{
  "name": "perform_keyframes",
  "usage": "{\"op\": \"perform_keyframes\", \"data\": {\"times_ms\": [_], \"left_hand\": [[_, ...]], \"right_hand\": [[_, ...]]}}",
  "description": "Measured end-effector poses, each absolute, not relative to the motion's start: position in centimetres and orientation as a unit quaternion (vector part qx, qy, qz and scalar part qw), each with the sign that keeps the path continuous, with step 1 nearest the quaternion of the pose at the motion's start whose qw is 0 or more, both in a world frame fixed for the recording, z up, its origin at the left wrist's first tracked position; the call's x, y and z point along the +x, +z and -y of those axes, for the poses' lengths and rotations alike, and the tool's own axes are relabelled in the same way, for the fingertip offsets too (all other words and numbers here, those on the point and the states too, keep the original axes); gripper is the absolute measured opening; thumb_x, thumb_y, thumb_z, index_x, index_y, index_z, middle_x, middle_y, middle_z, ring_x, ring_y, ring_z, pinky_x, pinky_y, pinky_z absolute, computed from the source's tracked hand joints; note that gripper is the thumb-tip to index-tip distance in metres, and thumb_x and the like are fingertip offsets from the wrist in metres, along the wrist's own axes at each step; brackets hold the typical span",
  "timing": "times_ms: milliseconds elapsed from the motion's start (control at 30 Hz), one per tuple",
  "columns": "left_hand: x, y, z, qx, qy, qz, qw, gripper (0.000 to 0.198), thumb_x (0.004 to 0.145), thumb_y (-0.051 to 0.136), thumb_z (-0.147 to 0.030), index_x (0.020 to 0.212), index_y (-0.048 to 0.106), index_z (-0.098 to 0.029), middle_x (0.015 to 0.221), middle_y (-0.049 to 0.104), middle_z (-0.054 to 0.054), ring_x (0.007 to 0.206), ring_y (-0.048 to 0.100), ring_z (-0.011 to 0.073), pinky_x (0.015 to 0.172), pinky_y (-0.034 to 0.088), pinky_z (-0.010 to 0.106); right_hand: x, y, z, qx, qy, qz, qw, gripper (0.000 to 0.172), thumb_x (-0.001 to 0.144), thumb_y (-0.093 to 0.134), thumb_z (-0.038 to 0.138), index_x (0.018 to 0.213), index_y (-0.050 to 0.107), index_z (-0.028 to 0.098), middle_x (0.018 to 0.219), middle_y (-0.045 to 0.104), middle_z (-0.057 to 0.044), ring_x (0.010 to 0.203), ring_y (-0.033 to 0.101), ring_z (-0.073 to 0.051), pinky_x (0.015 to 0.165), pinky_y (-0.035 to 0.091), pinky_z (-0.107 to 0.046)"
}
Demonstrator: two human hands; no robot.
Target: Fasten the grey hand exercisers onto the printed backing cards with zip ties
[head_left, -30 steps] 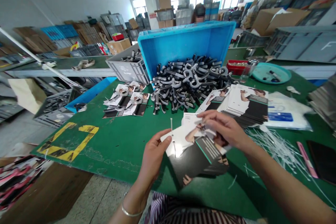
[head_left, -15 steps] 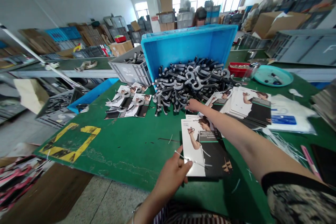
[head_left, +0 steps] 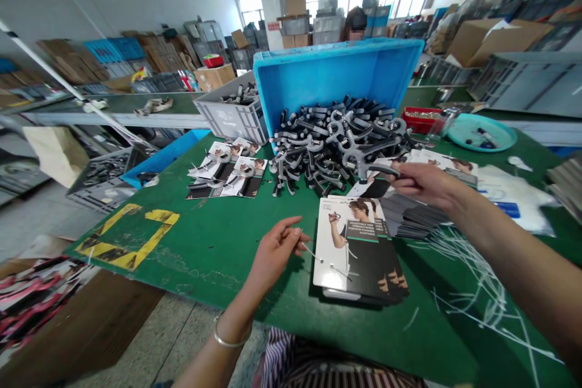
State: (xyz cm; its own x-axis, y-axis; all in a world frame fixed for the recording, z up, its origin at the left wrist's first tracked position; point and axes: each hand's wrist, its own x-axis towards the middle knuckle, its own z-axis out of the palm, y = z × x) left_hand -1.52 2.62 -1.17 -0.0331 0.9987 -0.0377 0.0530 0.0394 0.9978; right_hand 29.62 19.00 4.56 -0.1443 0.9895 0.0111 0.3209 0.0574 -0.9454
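Observation:
My right hand (head_left: 421, 183) grips one handle of a grey-and-black hand grip strengthener (head_left: 359, 162), lifted in front of the heap of similar strengtheners (head_left: 313, 151). Below it on the green table lies a stack of printed cards (head_left: 368, 264) showing a person exercising. A white cable tie (head_left: 313, 251) passes through the holes of the top card, and my left hand (head_left: 278, 250) pinches its loose end at the card's left side. Further left, finished-looking cards (head_left: 248, 177) carry strengtheners on them.
A tipped blue crate (head_left: 336, 73) holds the heap, with a grey crate (head_left: 227, 118) at its left. Loose cable ties (head_left: 484, 279) and another card pile (head_left: 411, 215) lie to the right. Behind are a red tray (head_left: 421, 121) and a turquoise plate (head_left: 495, 124).
My right hand has come back from the heap, to the right, with a strengthener in it. My left hand has shifted left off the card, up along the tie's end.

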Motion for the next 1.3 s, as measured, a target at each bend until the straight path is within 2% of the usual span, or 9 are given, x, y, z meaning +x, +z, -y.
{"op": "perform_keyframes", "data": {"times_ms": [167,300,467,633,767,900,1000,1100,1300], "left_hand": [[2.1,0.7,-5.2,0.634,0.496,-0.451,0.386,0.057,0.090,0.061,-0.031,0.143,0.042,-0.024,0.142,0.052,0.011,0.125,0.054,0.0228,0.107,0.043,0.039],[3.4,1.4,-5.5,0.697,0.457,-0.461,0.305,0.047,0.093,0.056,-0.032,0.139,0.048,-0.026,0.132,0.059,0.008,0.120,0.057,0.0234,0.104,0.044,0.039],[0.8,0.8,-6.0,0.728,0.404,-0.474,0.288,0.036,0.096,0.050,-0.034,0.131,0.056,-0.025,0.110,0.067,0.006,0.091,0.066,0.0179,0.091,0.051,0.035],[-0.6,-0.7,-8.2,0.776,0.351,-0.419,0.316,0.033,0.095,0.053,-0.033,0.127,0.058,-0.025,0.125,0.064,0.006,0.114,0.059,0.0213,0.102,0.043,0.037],[-0.1,-1.9,-8.8,0.798,0.302,-0.394,0.342,0.034,0.094,0.054,-0.034,0.127,0.059,-0.026,0.120,0.065,0.006,0.110,0.056,0.0215,0.099,0.043,0.039],[0.3,-2.0,-8.4,0.833,0.259,-0.373,0.316,0.030,0.093,0.056,-0.036,0.121,0.064,-0.028,0.119,0.064,0.004,0.113,0.052,0.0215,0.102,0.038,0.039],[0.9,-1.4,-8.8,0.837,0.266,-0.396,0.267,0.028,0.097,0.048,-0.035,0.118,0.066,-0.027,0.114,0.063,0.005,0.109,0.051,0.0208,0.100,0.037,0.038],[2.0,-0.9,-9.6,0.835,0.275,-0.417,0.231,0.029,0.098,0.045,-0.029,0.118,0.066,-0.025,0.108,0.063,0.006,0.104,0.051,0.0209,0.095,0.039,0.036],[3.2,-0.6,-10.0,0.830,0.288,-0.385,0.283,0.017,0.090,0.060,-0.024,0.102,0.072,-0.025,0.105,0.069,0.002,0.104,0.055,0.0202,0.099,0.036,0.037]], "right_hand": [[26.3,4.9,-8.7,-0.332,0.768,0.366,0.406,0.015,0.088,0.064,0.032,0.088,0.060,0.018,0.077,0.059,-0.002,0.046,0.030,-0.002,0.034,0.025,-0.012],[23.1,3.9,-3.8,-0.288,0.813,0.355,0.360,0.017,0.092,0.060,0.034,0.102,0.059,0.019,0.081,0.065,-0.003,0.047,0.042,-0.002,0.039,0.035,-0.012],[24.9,1.8,-3.2,-0.371,0.727,0.472,0.334,0.027,0.094,0.056,0.042,0.105,0.057,0.018,0.078,0.069,-0.005,0.040,0.049,-0.005,0.037,0.037,-0.017],[26.1,0.6,-3.1,-0.414,0.690,0.450,0.387,0.032,0.094,0.052,0.046,0.115,0.049,0.022,0.076,0.069,-0.002,0.036,0.046,-0.006,0.036,0.032,-0.018],[26.1,-0.2,-2.0,-0.459,0.629,0.520,0.352,0.030,0.093,0.053,0.048,0.109,0.049,0.023,0.060,0.056,0.006,0.037,0.045,-0.008,0.039,0.032,-0.021],[26.3,-1.3,-1.0,-0.571,0.399,0.652,0.300,0.023,0.092,0.055,0.044,0.101,0.055,0.023,0.064,0.055,0.003,0.053,0.053,-0.015,0.051,0.042,-0.028],[25.9,-1.5,-0.8,-0.558,0.252,0.733,0.297,0.017,0.091,0.059,0.033,0.105,0.060,0.024,0.086,0.063,-0.004,0.078,0.060,-0.021,0.073,0.048,-0.035],[24.8,-1.4,-1.3,-0.471,0.235,0.792,0.310,0.014,0.092,0.058,0.024,0.104,0.063,0.024,0.100,0.064,-0.006,0.098,0.058,-0.023,0.087,0.046,-0.037],[22.6,-2.0,-4.1,-0.458,0.265,0.770,0.357,0.005,0.091,0.061,0.024,0.087,0.065,0.023,0.091,0.065,-0.003,0.092,0.059,-0.021,0.086,0.045,-0.036]]}}
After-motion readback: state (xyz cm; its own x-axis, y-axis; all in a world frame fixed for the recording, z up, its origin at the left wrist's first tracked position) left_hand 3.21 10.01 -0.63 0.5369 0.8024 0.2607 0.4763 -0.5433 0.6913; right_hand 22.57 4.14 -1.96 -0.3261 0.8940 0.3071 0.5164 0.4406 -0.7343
